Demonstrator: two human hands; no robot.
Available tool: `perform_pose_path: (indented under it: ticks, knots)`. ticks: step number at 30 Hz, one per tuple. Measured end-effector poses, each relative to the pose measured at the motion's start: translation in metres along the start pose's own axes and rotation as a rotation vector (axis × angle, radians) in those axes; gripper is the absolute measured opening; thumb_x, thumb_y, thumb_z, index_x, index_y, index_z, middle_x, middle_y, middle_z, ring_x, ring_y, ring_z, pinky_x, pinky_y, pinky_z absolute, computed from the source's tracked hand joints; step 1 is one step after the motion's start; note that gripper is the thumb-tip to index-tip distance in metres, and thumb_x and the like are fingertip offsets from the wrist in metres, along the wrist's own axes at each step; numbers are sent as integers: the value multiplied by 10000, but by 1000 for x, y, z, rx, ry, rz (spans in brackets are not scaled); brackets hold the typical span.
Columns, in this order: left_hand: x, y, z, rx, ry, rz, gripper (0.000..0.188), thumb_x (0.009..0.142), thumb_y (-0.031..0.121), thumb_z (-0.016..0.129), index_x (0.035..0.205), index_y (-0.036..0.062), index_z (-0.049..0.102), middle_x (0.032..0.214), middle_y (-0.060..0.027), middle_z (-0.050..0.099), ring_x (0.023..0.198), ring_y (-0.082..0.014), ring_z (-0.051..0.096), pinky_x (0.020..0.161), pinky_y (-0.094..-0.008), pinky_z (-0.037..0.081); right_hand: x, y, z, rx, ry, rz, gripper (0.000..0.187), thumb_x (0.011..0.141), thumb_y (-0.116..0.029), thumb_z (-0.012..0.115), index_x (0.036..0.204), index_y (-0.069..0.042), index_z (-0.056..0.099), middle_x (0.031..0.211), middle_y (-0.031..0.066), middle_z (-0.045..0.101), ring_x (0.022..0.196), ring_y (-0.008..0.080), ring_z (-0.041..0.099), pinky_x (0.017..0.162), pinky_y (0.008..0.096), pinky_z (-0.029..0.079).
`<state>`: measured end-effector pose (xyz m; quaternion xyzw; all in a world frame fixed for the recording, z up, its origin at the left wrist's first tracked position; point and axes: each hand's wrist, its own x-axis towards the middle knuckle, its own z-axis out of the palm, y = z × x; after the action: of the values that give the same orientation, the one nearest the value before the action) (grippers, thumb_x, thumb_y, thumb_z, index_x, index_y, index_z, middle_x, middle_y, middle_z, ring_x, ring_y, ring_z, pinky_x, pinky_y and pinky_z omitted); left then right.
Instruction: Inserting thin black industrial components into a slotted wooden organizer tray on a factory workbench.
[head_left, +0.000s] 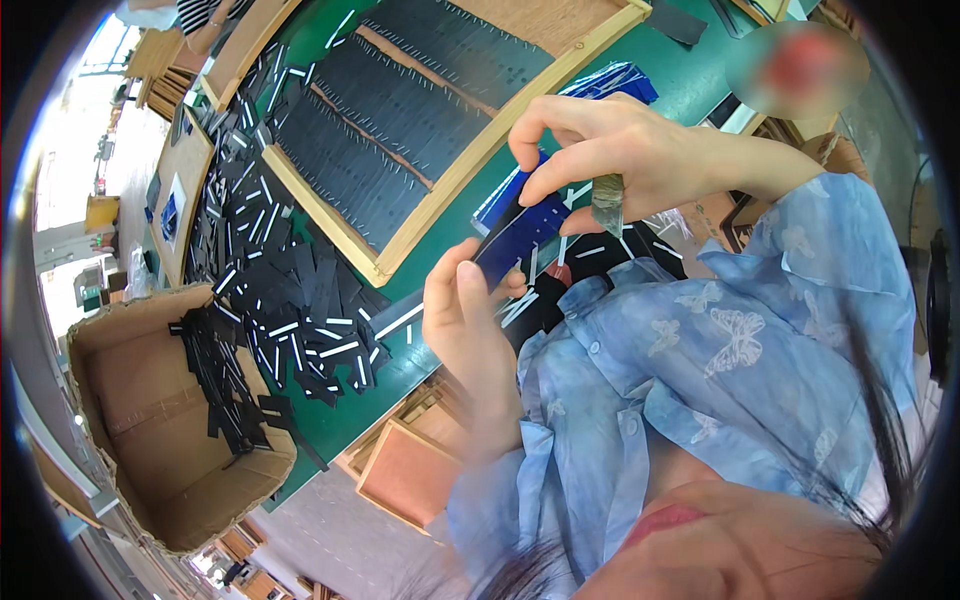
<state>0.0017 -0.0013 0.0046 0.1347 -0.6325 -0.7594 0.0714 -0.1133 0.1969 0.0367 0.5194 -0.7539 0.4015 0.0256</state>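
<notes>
My left hand (465, 315) is closed, thumb and fingers pinching one end of a flat dark blue piece (522, 238) with a thin black strip along its upper edge. At the other end, the thumb and forefinger of my right hand (610, 150) grip the same piece. Below the right fingers hangs a greyish, shiny flat piece (607, 203); I cannot make out its kind. A black strip with a white band (400, 318) shows beside my left hand. Behind the hands lies a blue bundle (620, 82).
A green table (365, 425) carries a wooden-edged tray (440, 210) with rows of black sheets and a pile of black strips with white bands (290, 290). At the left stands an open cardboard box (130, 400) holding black strips. A person's arm (205, 35) shows at the far left.
</notes>
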Motion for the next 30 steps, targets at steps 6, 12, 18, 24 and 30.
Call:
perform_pose_path:
  ticks: [6, 12, 18, 24, 30]
  knots:
    - [-1, 4, 0, -109, 20, -26, 266, 957, 165, 484, 1083, -60, 552, 864, -151, 630, 634, -174, 615, 550, -242, 515, 5, -1, -5, 165, -4, 26, 316, 632, -90, 769, 929, -97, 662, 1008, 48, 531, 846, 220, 582, 699, 325, 475]
    - [6, 2, 1, -137, -25, -66, 274, 960, 171, 480, 1087, -63, 545, 858, -151, 624, 629, -175, 610, 553, -243, 515, 1, 0, -5, 207, 6, 44, 302, 632, -97, 770, 917, -88, 669, 1004, 57, 540, 869, 219, 577, 724, 318, 470]
    - [7, 3, 0, -128, -31, -73, 279, 963, 175, 474, 1088, -63, 544, 854, -147, 622, 625, -173, 607, 554, -246, 518, 0, 0, -5, 219, 13, 59, 281, 633, -85, 766, 897, -82, 669, 1006, 58, 543, 864, 209, 582, 713, 309, 475]
    - [3, 6, 7, -80, 1, -47, 263, 957, 161, 487, 1067, -67, 561, 866, -148, 627, 621, -168, 611, 562, -243, 522, 0, 3, -4, 113, 73, 83, 402, 641, -165, 772, 1001, -60, 626, 1002, 75, 552, 881, 250, 589, 733, 327, 478]
    - [-2, 7, 25, 196, 48, 120, 268, 960, 149, 476, 1063, -79, 574, 886, -129, 634, 657, -140, 613, 599, -230, 515, 7, 7, 18, 148, 166, 324, 488, 687, -356, 745, 998, -37, 547, 977, 121, 542, 889, 280, 582, 733, 342, 476]
